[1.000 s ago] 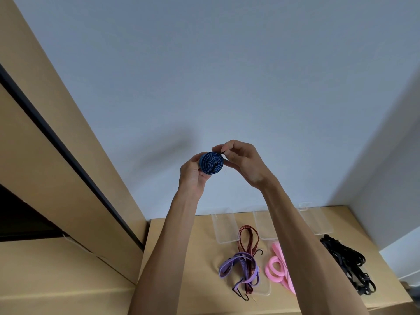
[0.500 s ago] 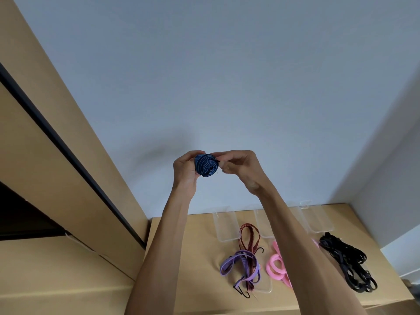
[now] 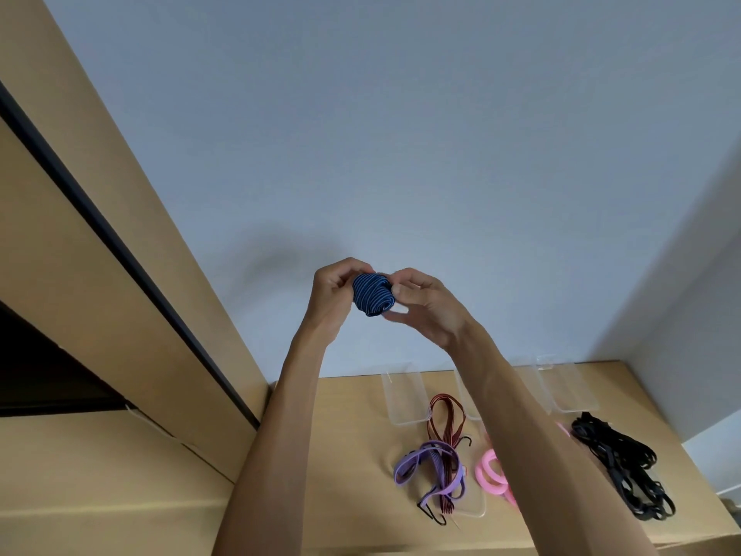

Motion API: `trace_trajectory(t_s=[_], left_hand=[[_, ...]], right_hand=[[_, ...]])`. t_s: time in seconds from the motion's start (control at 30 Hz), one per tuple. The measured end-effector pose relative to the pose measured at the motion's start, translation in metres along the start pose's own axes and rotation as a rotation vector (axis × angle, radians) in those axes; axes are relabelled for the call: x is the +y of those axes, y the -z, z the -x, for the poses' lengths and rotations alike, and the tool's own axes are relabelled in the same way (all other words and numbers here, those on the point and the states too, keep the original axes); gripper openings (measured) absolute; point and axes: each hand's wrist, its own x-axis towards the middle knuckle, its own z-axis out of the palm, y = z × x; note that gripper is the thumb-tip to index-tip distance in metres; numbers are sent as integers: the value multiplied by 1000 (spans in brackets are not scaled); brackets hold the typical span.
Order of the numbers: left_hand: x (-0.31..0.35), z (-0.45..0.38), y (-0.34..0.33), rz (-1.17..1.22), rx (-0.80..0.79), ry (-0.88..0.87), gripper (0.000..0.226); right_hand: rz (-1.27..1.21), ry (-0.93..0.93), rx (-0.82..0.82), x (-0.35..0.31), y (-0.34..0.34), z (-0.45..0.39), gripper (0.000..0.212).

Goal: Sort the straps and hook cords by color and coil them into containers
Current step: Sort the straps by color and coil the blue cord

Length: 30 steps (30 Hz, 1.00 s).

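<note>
Head view: I see left hand point(image 3: 335, 292) and right hand point(image 3: 421, 305) both pinching the coiled blue strap point(image 3: 373, 294), held high before the wall point(image 3: 401, 134), well above table point(image 3: 349, 455) with purple strap point(image 3: 431, 465).

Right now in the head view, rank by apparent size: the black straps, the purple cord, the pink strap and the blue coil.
1. black straps, the widest sprawl
2. purple cord
3. pink strap, partly hidden by the right arm, so unsure
4. blue coil, though held nearer the camera, so it looks larger than it is
</note>
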Motion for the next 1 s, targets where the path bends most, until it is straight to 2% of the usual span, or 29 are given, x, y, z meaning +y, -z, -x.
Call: trace_trajectory(t_s=[0.1,0.23,0.3,0.37,0.43,0.53,0.67,0.77,0.87,1.0], left_hand=[[4,0,-9,9,-22,-31,38],[2,-1,-7,-45,-11,-71,41],[-5,-4,-7,-88,9,-86,41],[-13,-6,-13,-121,62,-64,35],[-23,-3,-19,-118,155,-12,30],[-42,5,-21,-103,268,54,29],[-60,9,-22,-75,326,182,23],[-72,14,-21,-175,303,178,24],[-91,22,-18,-257,298,179,23],[-115,26,-15,-156,233,395,26]], right_hand=[[-174,-33,-33,4,-4,0,33],[-72,-76,46,-5,-7,-5,51],[-114,-86,100,-4,-8,-7,47],[-145,-72,162,-1,-11,-10,34],[-34,-56,255,2,-14,-15,21],[190,-45,396,10,-12,-19,24],[349,44,359,39,-4,-18,10],[360,41,443,64,5,-18,31],[342,18,473,84,13,-17,42],[346,-52,539,108,24,-16,50]])
